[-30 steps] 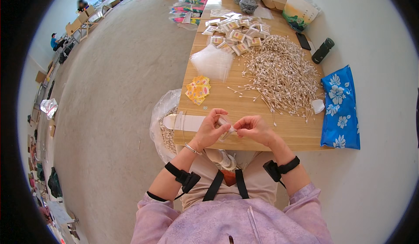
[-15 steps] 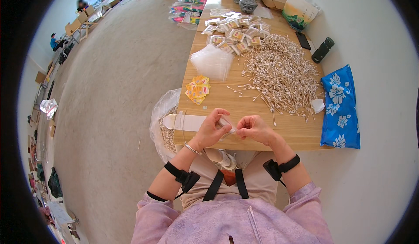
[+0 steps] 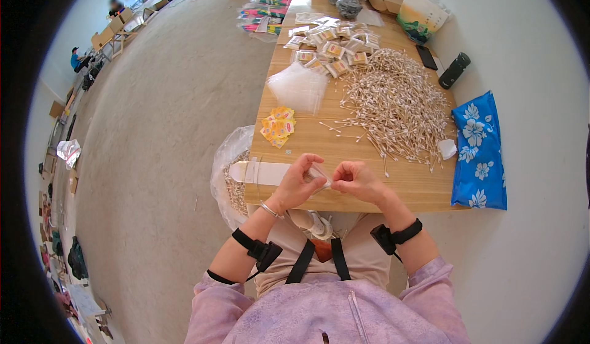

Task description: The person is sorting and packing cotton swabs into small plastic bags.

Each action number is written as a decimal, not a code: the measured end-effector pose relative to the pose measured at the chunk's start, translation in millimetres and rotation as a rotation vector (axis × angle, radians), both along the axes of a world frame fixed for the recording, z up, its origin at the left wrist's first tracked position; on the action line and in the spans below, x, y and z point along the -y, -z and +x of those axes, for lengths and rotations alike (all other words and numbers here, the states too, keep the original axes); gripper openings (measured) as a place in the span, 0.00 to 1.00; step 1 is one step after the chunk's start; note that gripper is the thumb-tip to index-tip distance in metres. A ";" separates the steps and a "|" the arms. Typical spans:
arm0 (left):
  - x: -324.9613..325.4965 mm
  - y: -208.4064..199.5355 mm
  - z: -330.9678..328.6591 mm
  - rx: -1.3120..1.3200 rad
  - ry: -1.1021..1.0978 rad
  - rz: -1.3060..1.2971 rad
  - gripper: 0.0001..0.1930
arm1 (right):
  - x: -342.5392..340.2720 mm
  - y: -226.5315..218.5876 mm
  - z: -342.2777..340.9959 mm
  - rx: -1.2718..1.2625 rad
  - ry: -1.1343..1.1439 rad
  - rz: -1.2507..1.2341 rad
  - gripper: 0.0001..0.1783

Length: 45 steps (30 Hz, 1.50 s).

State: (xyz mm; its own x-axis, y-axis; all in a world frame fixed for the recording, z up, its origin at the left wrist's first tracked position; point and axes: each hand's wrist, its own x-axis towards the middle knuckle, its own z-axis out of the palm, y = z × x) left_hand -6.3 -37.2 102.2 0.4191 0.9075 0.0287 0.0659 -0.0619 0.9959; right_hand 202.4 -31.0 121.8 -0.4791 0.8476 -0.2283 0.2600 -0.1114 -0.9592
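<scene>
Close to the table's front edge, my left hand (image 3: 298,183) grips a small clear plastic bag (image 3: 316,174), its thumb and fingers curled round it. The bag's contents are mostly hidden by my fingers. My right hand (image 3: 361,183) pinches the bag's right end between thumb and fingertips. A long white strip (image 3: 270,173) with a rounded end lies beside my left hand, jutting past the table's left edge. Farther off are small yellow cards (image 3: 278,127) and a stack of flat clear bags (image 3: 299,87). Loose cotton swabs (image 3: 399,107) form a large heap to the right.
Filled swab packets (image 3: 335,47) are piled behind the heap. A blue flowered pouch (image 3: 478,153), a black bottle (image 3: 455,70) and a phone (image 3: 426,57) line the right side by the wall. A plastic sack of swabs (image 3: 228,187) stands below the table's left edge.
My right hand has shifted very slightly left, closer to my left hand, still pinching the bag's end. My left hand is almost unmoved.
</scene>
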 end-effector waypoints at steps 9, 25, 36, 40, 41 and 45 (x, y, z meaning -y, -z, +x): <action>-4.1 0.0 7.7 0.112 -0.110 -0.174 0.12 | -8.4 17.1 -6.5 -0.280 0.255 -0.078 0.08; -8.3 37.6 7.2 -0.043 -0.225 -0.084 0.11 | -19.7 56.1 -10.8 -0.116 0.212 0.145 0.07; -8.2 71.2 16.5 0.264 -0.259 -0.453 0.04 | -8.8 65.0 -9.1 -0.211 0.244 -0.086 0.05; -17.7 81.6 13.2 0.471 -0.191 -0.649 0.04 | -16.9 69.3 -7.7 -0.245 0.228 -0.186 0.04; -18.7 79.8 11.7 0.474 -0.188 -0.640 0.04 | -18.0 66.0 -8.5 -0.243 0.226 -0.177 0.04; -20.4 67.6 3.6 0.317 -0.363 -0.559 0.07 | -32.4 46.4 -8.9 0.052 0.227 -0.101 0.05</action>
State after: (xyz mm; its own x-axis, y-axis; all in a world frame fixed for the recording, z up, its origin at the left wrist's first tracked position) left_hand -2.7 -16.8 34.7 0.1383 0.9020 -0.4089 -0.3106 0.4315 0.8470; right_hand 193.5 1.4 75.4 -0.2643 0.9037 -0.3370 0.2662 -0.2675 -0.9261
